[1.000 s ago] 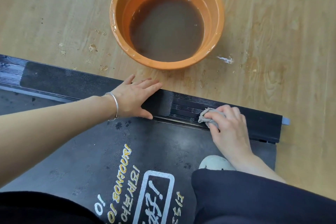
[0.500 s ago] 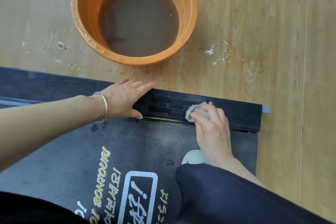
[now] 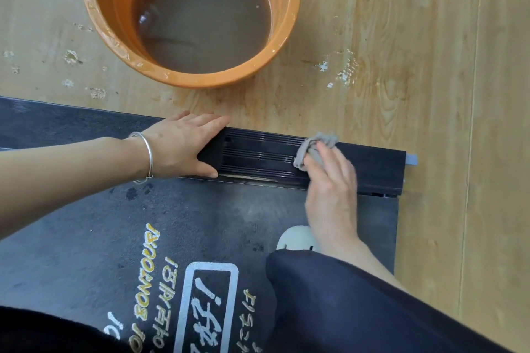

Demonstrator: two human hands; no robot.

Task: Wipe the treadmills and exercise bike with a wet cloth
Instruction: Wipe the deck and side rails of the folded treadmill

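On the ribbed side rail [image 3: 258, 156] of the treadmill, I press the bunched wet cloth [image 3: 314, 146] under my closed right hand [image 3: 329, 180] while my flat, open left hand [image 3: 183, 146] braces; I judge the unwiped rail end right comes next.

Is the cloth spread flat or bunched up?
Bunched up: the cloth is a crumpled wad under the right hand.

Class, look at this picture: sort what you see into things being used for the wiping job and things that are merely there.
In use:
cloth, bunched under the right hand
side rail, being wiped
left hand, flat on the rail
orange basin of murky water

Merely there:
bracelet
printed belt
white shoe
wooden floor
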